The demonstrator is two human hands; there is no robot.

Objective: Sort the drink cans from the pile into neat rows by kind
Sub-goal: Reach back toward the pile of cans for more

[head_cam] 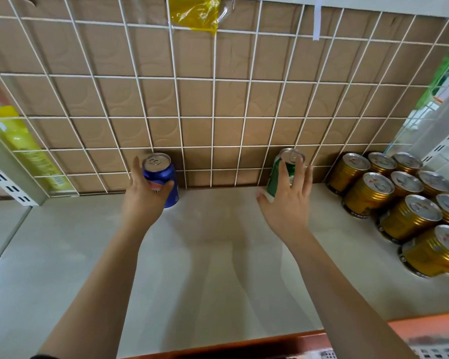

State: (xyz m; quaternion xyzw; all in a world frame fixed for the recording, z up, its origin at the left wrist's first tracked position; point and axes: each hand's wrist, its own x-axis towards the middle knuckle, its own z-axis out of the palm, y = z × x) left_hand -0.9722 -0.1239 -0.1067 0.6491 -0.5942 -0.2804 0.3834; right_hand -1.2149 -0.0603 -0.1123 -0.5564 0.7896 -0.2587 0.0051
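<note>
L hand (143, 195) grips blue can (163, 177), 11 o'clock, at shelf (218, 255) back. R hand (288, 208) spread, fingers straight, touching green can (273, 186), 1 o'clock. Risk: no firm grip, green can tips, rolls into gold cans (399, 200) at 3 o'clock.

head cam, sole view | I'm wearing it, looking forward and down over my left hand (143, 193) and right hand (288, 203) | I'm facing the shelf (218, 268) and its wire-grid back (214, 99) | I'm standing close, wide lens splaying the edges

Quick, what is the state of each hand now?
Left hand: grips the blue can.
Right hand: open, straight fingers touching the green can.
</note>
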